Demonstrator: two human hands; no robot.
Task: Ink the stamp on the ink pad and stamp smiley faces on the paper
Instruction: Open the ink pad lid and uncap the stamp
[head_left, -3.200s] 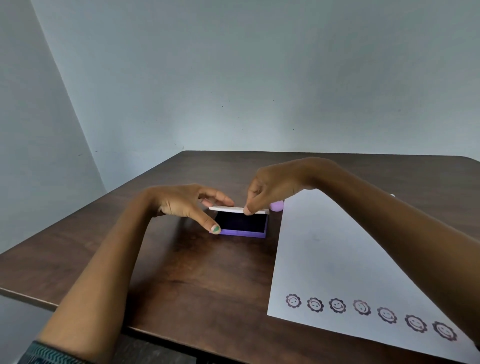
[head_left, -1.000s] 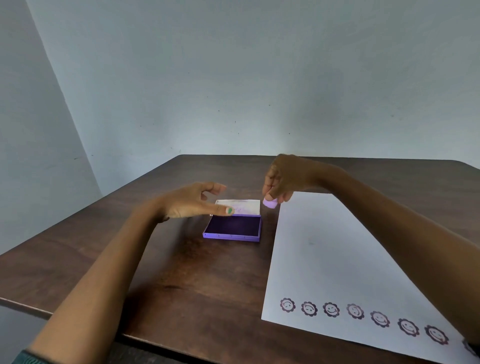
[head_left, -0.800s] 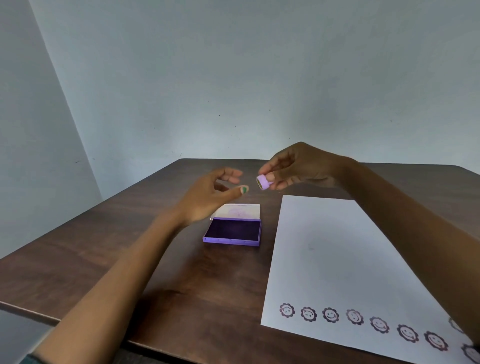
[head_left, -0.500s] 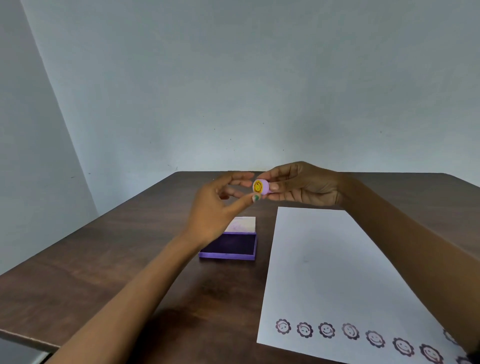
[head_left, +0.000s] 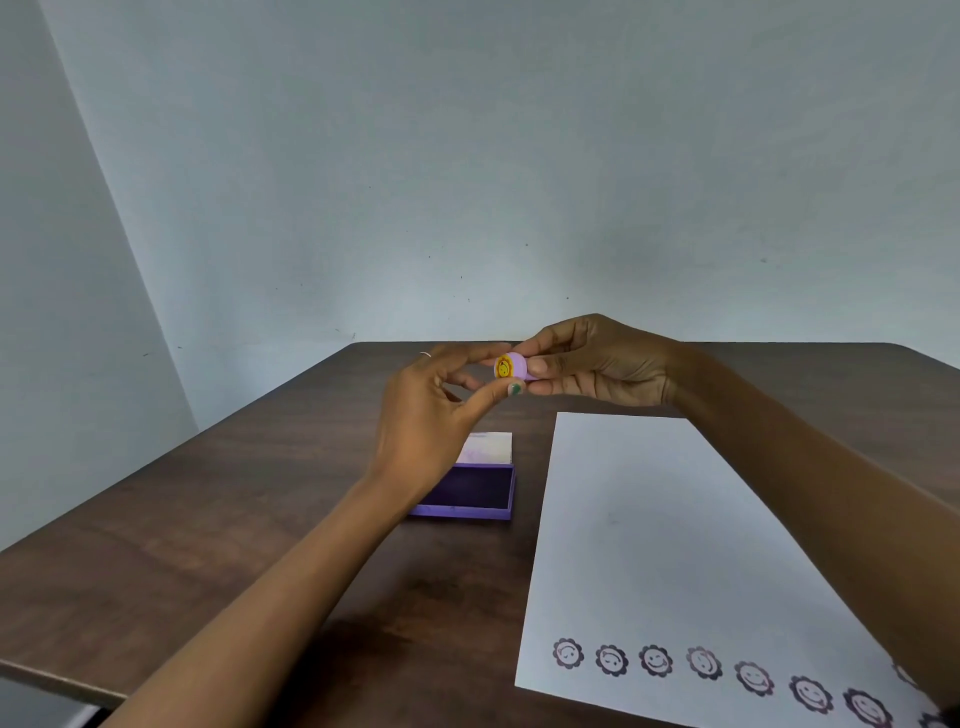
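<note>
Both hands hold the small lilac stamp (head_left: 511, 367) up in the air above the table (head_left: 208, 519): right hand (head_left: 602, 364) grips its body w/ curled fingers, left hand (head_left: 431, 415) pinches it at the yellow smiley end. Ink pad (head_left: 470, 491) lies open below, just left of the paper (head_left: 649, 519), which has a row of smiley prints (head_left: 655, 660) along its near edge.

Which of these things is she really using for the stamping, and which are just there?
In use: stamp, held by both hands, left and right; open ink pad; paper.
Just there: table; wall.
</note>
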